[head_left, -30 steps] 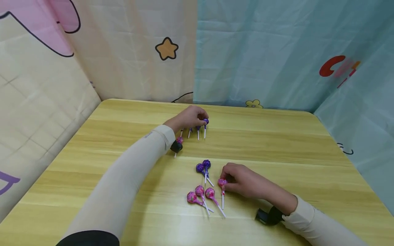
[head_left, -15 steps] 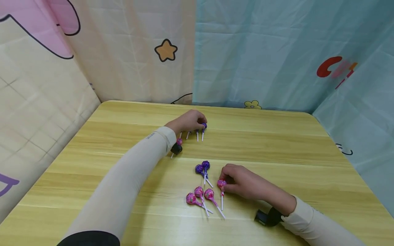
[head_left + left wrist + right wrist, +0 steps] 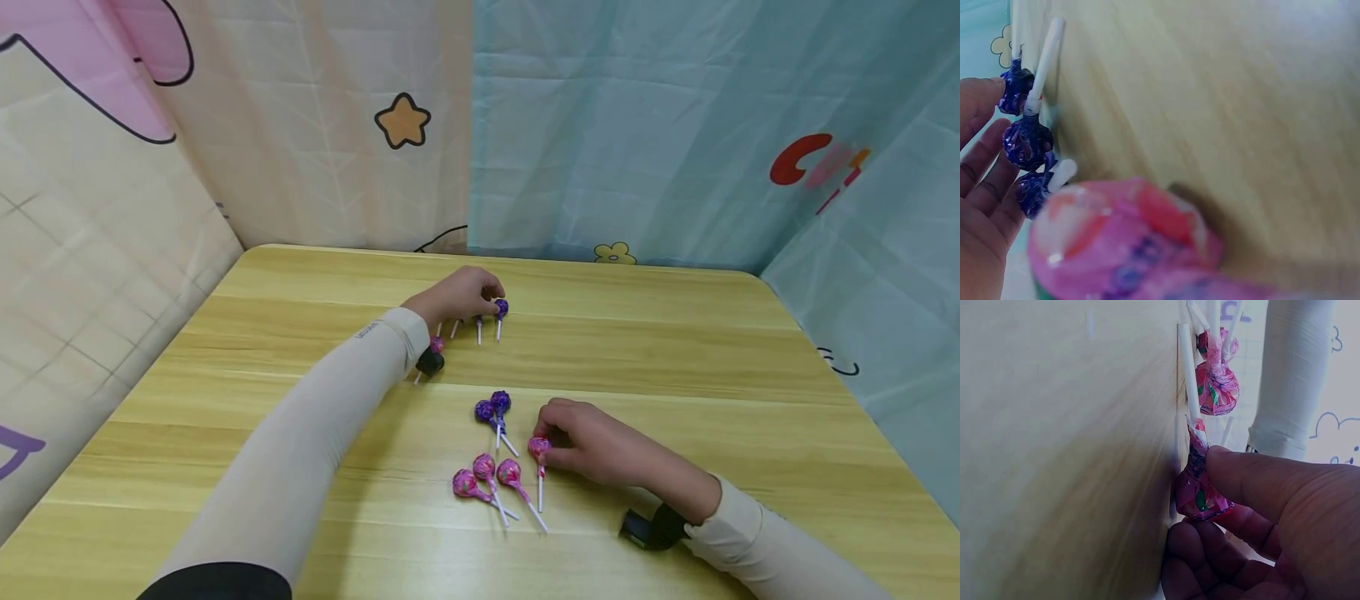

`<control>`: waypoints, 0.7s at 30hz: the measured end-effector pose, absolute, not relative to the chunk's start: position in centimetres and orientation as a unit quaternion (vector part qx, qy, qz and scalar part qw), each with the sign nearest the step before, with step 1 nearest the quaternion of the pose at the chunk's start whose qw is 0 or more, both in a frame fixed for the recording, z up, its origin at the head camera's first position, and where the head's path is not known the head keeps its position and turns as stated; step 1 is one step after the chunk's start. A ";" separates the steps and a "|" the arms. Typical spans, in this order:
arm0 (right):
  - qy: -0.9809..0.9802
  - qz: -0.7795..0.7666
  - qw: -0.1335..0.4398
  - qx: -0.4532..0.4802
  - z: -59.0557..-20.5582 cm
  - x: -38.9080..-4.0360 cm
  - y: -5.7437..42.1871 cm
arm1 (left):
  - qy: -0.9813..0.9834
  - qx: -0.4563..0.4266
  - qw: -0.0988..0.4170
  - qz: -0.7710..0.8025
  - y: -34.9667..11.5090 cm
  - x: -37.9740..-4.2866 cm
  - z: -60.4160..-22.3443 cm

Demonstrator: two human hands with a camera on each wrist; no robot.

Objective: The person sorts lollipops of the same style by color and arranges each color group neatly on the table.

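My left hand (image 3: 461, 293) is at the far row and pinches the head of the rightmost purple lollipop (image 3: 501, 308), thumb against its wrapper. Beside it in the left wrist view stand two more purple lollipops (image 3: 1027, 142), partly behind one another. A pink lollipop (image 3: 1122, 240) looms close to that camera; in the head view it is half hidden by the wrist. My right hand (image 3: 588, 442), nearer the front, pinches a pink lollipop (image 3: 538, 448) between thumb and fingers, its white stick toward me. Left of it lie several pink lollipops (image 3: 510, 473).
Two purple lollipops (image 3: 492, 408) lie with crossed sticks between my hands. The wooden table (image 3: 675, 350) is bordered by printed curtains (image 3: 637, 125) behind and at both sides. A black wrist camera (image 3: 652, 529) sits under my right wrist.
The purple lollipop at my left hand has shifted slightly right, a little farther from its neighbour. My right hand keeps its hold on the pink lollipop. The head view has tilted slightly.
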State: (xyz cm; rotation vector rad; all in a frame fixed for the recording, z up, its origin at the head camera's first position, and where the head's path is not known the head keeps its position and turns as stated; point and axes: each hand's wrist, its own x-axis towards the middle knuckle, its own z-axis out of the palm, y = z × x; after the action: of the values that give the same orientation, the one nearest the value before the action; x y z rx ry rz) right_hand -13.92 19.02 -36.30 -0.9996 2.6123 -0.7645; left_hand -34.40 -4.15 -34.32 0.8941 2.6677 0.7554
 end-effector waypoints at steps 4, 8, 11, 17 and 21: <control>0.894 -0.264 0.119 -0.342 -36.2 -13.9 19.0 | 0.910 0.302 0.111 0.261 -4.1 -34.4 -34.1; 0.895 -0.264 0.121 -0.339 -36.2 -13.8 19.0 | 0.911 0.308 0.105 0.255 -4.1 -34.4 -33.9; 0.895 -0.265 0.121 -0.339 -36.3 -13.8 19.0 | 0.910 0.311 0.103 0.253 -4.1 -34.4 -33.8; 0.892 -0.264 0.120 -0.348 -36.4 -13.9 19.0 | 0.911 0.307 0.088 0.262 -4.6 -33.8 -33.3; 0.893 -0.264 0.120 -0.345 -36.4 -13.9 19.0 | 0.907 0.314 0.072 0.270 -5.4 -32.8 -32.7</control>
State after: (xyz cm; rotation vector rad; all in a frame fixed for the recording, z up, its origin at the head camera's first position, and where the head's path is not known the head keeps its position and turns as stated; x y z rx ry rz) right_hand -13.95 19.03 -36.38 -1.0071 2.6087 -0.7703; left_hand -32.84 -5.38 -32.67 0.9437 2.7262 0.8112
